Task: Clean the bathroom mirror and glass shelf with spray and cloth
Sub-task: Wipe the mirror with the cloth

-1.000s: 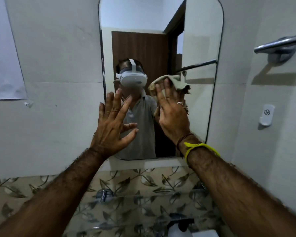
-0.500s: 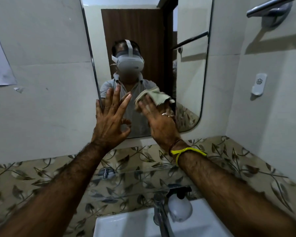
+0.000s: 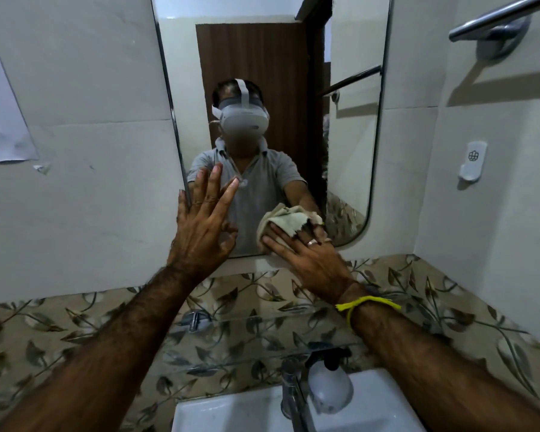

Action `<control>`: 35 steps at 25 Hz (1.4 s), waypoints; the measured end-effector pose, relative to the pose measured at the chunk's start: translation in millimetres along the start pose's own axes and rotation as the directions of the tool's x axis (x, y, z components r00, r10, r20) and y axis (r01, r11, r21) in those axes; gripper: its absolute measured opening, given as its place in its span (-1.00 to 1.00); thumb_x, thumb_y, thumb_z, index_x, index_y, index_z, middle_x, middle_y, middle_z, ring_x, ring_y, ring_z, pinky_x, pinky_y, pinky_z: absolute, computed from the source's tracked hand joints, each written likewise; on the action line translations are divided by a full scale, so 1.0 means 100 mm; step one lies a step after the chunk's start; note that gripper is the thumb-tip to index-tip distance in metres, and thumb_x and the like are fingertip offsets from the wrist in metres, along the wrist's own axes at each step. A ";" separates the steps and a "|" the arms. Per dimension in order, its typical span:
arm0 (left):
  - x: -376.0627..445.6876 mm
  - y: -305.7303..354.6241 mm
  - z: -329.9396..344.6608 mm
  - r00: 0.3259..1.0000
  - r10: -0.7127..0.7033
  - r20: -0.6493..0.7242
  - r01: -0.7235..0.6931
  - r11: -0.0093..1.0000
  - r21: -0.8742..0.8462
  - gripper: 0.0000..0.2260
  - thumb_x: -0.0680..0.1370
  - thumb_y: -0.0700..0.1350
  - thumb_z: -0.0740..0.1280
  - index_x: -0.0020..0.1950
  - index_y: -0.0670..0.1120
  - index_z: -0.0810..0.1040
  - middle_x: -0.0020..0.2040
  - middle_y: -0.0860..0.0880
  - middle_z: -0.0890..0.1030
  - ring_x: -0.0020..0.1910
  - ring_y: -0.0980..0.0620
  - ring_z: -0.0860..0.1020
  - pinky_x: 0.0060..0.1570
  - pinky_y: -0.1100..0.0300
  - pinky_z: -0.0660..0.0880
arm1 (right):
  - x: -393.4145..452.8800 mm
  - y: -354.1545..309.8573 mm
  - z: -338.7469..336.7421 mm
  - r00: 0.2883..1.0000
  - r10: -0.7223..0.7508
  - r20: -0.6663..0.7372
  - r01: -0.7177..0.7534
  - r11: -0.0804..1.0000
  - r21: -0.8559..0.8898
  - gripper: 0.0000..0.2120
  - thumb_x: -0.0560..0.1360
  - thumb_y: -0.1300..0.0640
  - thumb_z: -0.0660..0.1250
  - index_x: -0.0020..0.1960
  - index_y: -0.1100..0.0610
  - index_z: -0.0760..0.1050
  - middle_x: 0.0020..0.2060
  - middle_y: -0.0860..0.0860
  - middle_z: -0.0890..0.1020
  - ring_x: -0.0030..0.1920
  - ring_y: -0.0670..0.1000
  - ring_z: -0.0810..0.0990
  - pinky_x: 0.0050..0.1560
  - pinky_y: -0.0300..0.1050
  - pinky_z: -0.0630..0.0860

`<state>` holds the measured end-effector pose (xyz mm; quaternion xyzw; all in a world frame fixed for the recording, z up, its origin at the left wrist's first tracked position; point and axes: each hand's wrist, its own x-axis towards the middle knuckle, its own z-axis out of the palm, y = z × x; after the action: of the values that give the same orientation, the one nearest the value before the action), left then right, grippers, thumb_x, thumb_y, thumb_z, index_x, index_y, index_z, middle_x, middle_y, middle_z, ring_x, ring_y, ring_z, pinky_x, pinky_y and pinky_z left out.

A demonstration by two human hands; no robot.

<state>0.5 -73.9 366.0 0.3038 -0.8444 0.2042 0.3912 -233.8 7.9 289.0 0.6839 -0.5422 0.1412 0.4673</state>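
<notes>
Nearest, below both hands: sink (image 3: pixel 247 413), tap (image 3: pixel 292 388), spray bottle (image 3: pixel 329 389). Above these, glass shelf (image 3: pixel 256 335) on the leaf-pattern tiles. Left hand (image 3: pixel 201 227) flat on mirror (image 3: pixel 278 126) at its left edge, fingers (image 3: pixel 214 185) straight, spread. Right hand (image 3: pixel 309 255) presses cloth (image 3: pixel 286 221) against the mirror's lower edge, fingers straight, slightly apart.

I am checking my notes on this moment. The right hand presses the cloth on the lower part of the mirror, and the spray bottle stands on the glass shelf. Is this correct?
One detail is wrong. The head view shows the spray bottle standing on the sink beside the tap, not on the glass shelf. The rest holds: the right hand presses the cloth on the lower part of the mirror.
</notes>
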 end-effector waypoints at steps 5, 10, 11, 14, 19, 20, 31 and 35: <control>0.08 0.02 0.00 0.997 0.028 -0.078 -0.023 0.998 0.060 -0.20 0.49 0.01 0.41 0.62 -0.02 0.06 0.64 -0.11 -0.09 0.62 -0.14 -0.16 0.50 -0.37 -0.04 | 0.22 0.24 -0.13 0.966 0.223 -0.130 -0.213 0.973 0.087 -0.26 0.45 0.26 0.29 0.58 -0.01 0.18 0.58 0.01 0.10 0.53 0.20 0.18 0.42 0.35 0.30; 0.42 0.01 -0.14 0.973 0.126 -0.193 -0.096 0.983 0.159 -0.27 0.55 0.09 0.34 0.62 -0.04 0.08 0.64 -0.14 -0.05 0.62 -0.16 -0.13 0.52 -0.33 -0.11 | 0.38 0.40 -0.16 0.989 -0.146 -0.010 0.146 0.989 -0.012 -0.34 0.54 0.22 0.11 0.61 -0.05 0.06 0.59 0.03 0.13 0.59 0.16 0.09 0.53 0.27 0.09; 0.49 -0.01 -0.19 0.968 0.134 -0.210 -0.096 0.979 0.181 -0.27 0.55 0.11 0.33 0.62 -0.03 0.09 0.63 -0.14 -0.05 0.62 -0.17 -0.12 0.52 -0.32 -0.14 | 0.38 0.54 -0.20 0.982 -0.190 0.009 0.190 0.981 -0.043 -0.34 0.55 0.20 0.10 0.61 -0.06 0.05 0.59 0.02 0.14 0.59 0.15 0.08 0.55 0.25 0.03; 0.69 -0.04 -0.29 0.954 0.116 -0.278 -0.065 0.980 0.187 -0.29 0.55 0.19 0.28 0.61 -0.03 0.12 0.63 -0.15 -0.04 0.62 -0.17 -0.12 0.52 -0.31 -0.16 | 0.62 0.84 -0.41 0.997 0.016 -0.075 -0.018 0.999 -0.028 -0.31 0.52 0.16 0.19 0.61 -0.05 0.06 0.60 0.02 0.09 0.59 0.17 0.07 0.53 0.31 0.03; 0.93 -0.01 -0.34 0.943 0.088 -0.321 -0.036 0.986 0.165 -0.30 0.53 0.25 0.25 0.60 0.00 0.18 0.64 -0.12 -0.02 0.62 -0.15 -0.10 0.49 -0.38 -0.12 | 1.04 0.86 -0.64 0.994 -0.001 -0.105 -0.001 1.000 -0.025 -0.32 0.54 0.13 0.17 0.61 -0.03 0.04 0.61 0.02 0.05 0.60 0.14 0.03 0.52 0.31 0.03; 0.97 -0.03 -0.37 0.940 0.096 -0.328 -0.039 0.984 0.174 -0.31 0.52 0.25 0.25 0.59 0.01 0.20 0.64 -0.11 -0.02 0.62 -0.15 -0.10 0.48 -0.38 -0.12 | 1.02 0.96 -0.67 0.991 -0.117 -0.063 0.111 0.990 -0.081 -0.34 0.55 0.12 0.14 0.61 -0.05 0.03 0.61 -0.01 0.05 0.60 0.14 0.05 0.52 0.29 0.04; 1.70 -0.36 -0.97 0.901 0.194 -0.387 -0.074 0.949 0.305 -0.43 0.47 0.28 0.31 0.43 0.09 0.45 0.63 -0.13 0.01 0.62 -0.18 -0.10 0.42 -0.48 -0.14 | 1.77 1.33 -1.10 0.982 0.098 -0.163 -0.108 0.993 -0.048 -0.26 0.48 0.07 0.20 0.60 -0.12 0.00 0.61 -0.05 0.03 0.59 0.08 0.10 0.51 0.33 0.09; 2.05 -0.40 -1.23 0.885 0.229 -0.405 -0.109 0.948 0.299 -0.48 0.47 0.23 0.38 0.40 0.13 0.46 0.63 -0.12 0.03 0.61 -0.19 -0.09 0.43 -0.47 -0.13 | 2.20 1.34 -1.34 0.863 0.442 -0.246 -0.414 0.896 0.160 -0.35 0.52 0.07 0.09 0.60 -0.07 0.07 0.61 -0.03 0.06 0.59 0.05 0.08 0.51 0.36 0.07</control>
<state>-11.1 -103.5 605.8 0.2252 -0.7236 0.4127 0.5054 -226.7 -17.2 578.2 0.5426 -0.6022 0.3626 0.4598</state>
